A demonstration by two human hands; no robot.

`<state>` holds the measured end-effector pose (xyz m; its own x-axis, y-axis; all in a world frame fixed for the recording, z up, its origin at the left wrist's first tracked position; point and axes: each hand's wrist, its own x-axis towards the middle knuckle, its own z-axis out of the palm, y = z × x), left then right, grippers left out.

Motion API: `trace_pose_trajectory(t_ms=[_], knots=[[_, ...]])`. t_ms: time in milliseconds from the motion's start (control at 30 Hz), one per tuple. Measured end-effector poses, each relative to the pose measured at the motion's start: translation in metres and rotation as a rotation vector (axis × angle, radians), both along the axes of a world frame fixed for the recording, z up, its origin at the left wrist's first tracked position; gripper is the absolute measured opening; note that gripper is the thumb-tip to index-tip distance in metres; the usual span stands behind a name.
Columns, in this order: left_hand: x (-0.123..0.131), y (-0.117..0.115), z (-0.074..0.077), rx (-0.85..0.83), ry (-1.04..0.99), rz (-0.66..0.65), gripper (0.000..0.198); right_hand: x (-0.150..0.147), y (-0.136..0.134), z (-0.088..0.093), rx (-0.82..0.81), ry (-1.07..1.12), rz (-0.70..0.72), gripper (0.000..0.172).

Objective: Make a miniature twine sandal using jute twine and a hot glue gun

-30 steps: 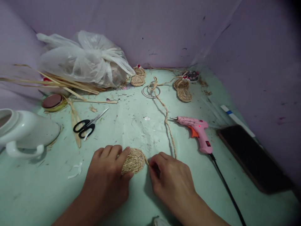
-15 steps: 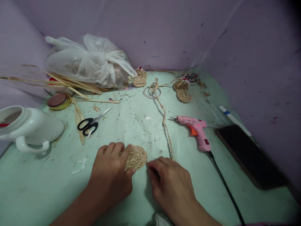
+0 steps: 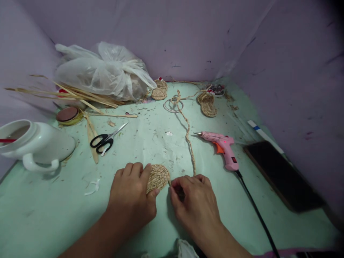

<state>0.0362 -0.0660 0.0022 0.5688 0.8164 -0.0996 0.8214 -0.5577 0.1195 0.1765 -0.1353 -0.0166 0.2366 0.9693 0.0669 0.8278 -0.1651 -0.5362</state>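
Observation:
Under the fingers of my left hand (image 3: 132, 195) lies a flat coil of braided straw cord (image 3: 159, 176), gripped at its left side between thumb and fingers. Just to its right, my right hand (image 3: 194, 199) pinches the braided cord (image 3: 190, 143) close to where it leaves the coil. From that hand the cord runs up the table to a pale ring (image 3: 173, 106), where it ends in a loose tangle. A pink glue gun (image 3: 219, 141) lies on its side to the right, nozzle pointing left. Part of the coil is hidden by my left fingers.
Black-handled scissors (image 3: 105, 141), a white mug (image 3: 40, 141) and straw strips (image 3: 80, 95) lie left. A tied plastic bag (image 3: 103, 73) sits behind. Woven slipper-shaped pieces (image 3: 206, 104) rest at the back. A phone (image 3: 282, 175) and the glue gun's cable (image 3: 255, 208) are on the right.
Both hands have shifted only slightly, still on the coil and the cord. The whole view has moved a little. More of the cord's short stretch beside the coil shows at my right fingertips.

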Motion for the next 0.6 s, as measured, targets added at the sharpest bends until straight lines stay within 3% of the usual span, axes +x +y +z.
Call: trace_pose_trajectory(t_ms=[400, 600], knots=[[0.0016, -0.0037, -0.0017, -0.002, 0.004, 0.043, 0.04, -0.0056, -0.0049, -0.0059, 0.095, 0.088, 0.012, 0.017], [0.0054, -0.006, 0.0021, 0.001, 0.054, 0.069, 0.03, -0.0059, -0.0058, -0.0053, 0.118, 0.136, -0.022, 0.017]])
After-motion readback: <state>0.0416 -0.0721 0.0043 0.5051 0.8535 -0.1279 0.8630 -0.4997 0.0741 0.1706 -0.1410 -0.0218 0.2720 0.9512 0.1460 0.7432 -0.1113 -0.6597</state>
